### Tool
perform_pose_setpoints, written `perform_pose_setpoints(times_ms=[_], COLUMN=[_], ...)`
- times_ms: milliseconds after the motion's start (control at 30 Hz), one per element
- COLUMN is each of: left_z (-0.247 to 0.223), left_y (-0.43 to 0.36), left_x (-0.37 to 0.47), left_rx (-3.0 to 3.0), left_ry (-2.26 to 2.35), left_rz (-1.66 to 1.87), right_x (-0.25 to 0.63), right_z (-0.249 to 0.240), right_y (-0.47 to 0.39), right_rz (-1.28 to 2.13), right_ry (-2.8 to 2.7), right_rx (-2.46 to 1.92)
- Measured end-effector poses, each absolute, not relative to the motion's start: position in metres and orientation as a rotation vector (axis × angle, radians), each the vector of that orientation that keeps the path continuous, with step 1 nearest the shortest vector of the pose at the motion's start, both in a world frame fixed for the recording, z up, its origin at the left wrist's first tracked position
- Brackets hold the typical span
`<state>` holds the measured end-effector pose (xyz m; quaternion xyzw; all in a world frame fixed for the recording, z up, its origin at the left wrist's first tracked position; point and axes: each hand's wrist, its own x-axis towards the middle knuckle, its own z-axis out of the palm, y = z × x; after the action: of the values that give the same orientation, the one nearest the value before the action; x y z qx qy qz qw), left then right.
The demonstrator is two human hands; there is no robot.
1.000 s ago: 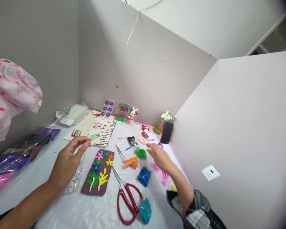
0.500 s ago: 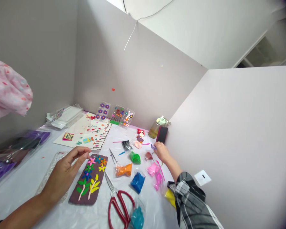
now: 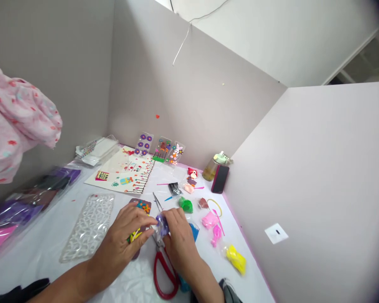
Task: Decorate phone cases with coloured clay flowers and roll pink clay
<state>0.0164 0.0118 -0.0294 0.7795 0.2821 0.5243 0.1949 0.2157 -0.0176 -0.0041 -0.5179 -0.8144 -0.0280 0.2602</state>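
Observation:
Between my two hands is a small clear bag of purple clay (image 3: 163,224). My right hand (image 3: 180,235) grips its purple part, and my left hand (image 3: 129,231) pinches the clear plastic end. Beneath the hands lies a brown phone case (image 3: 135,255) with clay flowers on it, mostly covered by my left hand. Red-handled scissors (image 3: 158,273) lie just below the bag, their blades partly hidden. A bag of blue clay (image 3: 194,231) shows behind my right hand, and some teal clay (image 3: 184,285) peeks out under that wrist.
A clear patterned phone case (image 3: 88,227) lies to the left. Bagged green (image 3: 186,205), pink (image 3: 209,219) and yellow clay (image 3: 236,259) sit on the right. Behind are tweezers (image 3: 158,201), a spiral notebook (image 3: 126,172), decorated clear cases (image 3: 161,149), a jar (image 3: 210,169) and a phone (image 3: 220,179).
My right hand has come back from near the phone with the bag of purple clay. My left hand has moved right to meet it, over the brown case. The view has shifted slightly.

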Motion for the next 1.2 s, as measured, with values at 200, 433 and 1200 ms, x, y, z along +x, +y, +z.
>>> perform_pose_setpoints(times_ms=[200, 433, 1200], left_z=[-0.038, -0.042, -0.03], left_y=[0.013, 0.011, 0.02], left_x=[0.023, 0.027, 0.015], left_rx=[2.148, 2.16, 2.386], left_ry=[0.966, 1.067, 1.076], left_rz=[1.281, 1.309, 1.297], right_x=[0.211, 0.205, 0.192], right_z=[-0.009, -0.014, -0.016], right_y=[-0.015, -0.017, -0.027], right_rz=[-0.146, -0.185, -0.129], right_ry=[-2.24, -2.238, -2.233], right_rx=[-1.421, -1.447, -1.462])
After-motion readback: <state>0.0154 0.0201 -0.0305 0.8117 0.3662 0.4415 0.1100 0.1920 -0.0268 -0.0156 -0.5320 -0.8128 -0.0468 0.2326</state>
